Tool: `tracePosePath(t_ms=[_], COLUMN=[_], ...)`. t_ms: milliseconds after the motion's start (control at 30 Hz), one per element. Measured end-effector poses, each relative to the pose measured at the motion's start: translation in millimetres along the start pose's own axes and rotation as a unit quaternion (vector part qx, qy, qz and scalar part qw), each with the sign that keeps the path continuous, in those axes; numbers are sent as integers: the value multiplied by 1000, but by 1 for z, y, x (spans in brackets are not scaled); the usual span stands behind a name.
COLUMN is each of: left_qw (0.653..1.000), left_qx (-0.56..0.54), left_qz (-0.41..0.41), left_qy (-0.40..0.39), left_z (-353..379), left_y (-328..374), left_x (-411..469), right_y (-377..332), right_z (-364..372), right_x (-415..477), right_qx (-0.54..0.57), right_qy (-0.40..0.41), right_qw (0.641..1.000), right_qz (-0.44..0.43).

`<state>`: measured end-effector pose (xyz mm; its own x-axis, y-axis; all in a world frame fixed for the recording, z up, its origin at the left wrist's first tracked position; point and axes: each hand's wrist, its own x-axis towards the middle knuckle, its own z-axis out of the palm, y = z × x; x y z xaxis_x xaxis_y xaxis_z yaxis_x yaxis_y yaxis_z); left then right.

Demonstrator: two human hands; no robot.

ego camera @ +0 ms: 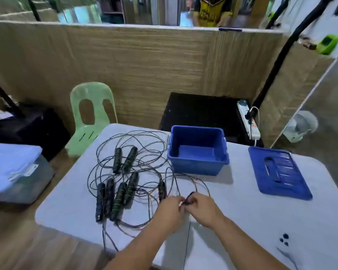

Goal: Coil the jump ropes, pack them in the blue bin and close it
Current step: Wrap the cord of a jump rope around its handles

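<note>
Pinching a jump rope (190,195), left hand (169,209) and right hand (201,208) meet over the white table (242,221), woven partition (144,65) behind.

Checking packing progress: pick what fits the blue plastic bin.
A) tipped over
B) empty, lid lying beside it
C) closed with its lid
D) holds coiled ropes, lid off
B: the blue plastic bin is open and empty, its flat blue lid on the white table beside it.
</note>
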<state>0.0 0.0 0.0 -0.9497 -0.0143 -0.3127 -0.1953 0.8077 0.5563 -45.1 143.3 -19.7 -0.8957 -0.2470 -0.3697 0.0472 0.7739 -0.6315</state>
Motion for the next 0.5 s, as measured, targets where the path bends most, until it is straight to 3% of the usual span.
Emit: tracePosePath(t_ms=[133,367,500], left_qw=[996,986,982], left_qx=[64,133,150], left_qz=[-50,-100,-114], left_qy=[-22,-6,-14], left_z=[1,-6,-8], left_y=[-4,-24,-31], left_x=[11,29,32], right_y=[3,-13,-23], right_z=[5,23,31], right_x=[8,19,23], right_qx=[-3,38,37], right_qy=[-29,53,45], right_qw=[999,992,988], right_qz=[32,109,141])
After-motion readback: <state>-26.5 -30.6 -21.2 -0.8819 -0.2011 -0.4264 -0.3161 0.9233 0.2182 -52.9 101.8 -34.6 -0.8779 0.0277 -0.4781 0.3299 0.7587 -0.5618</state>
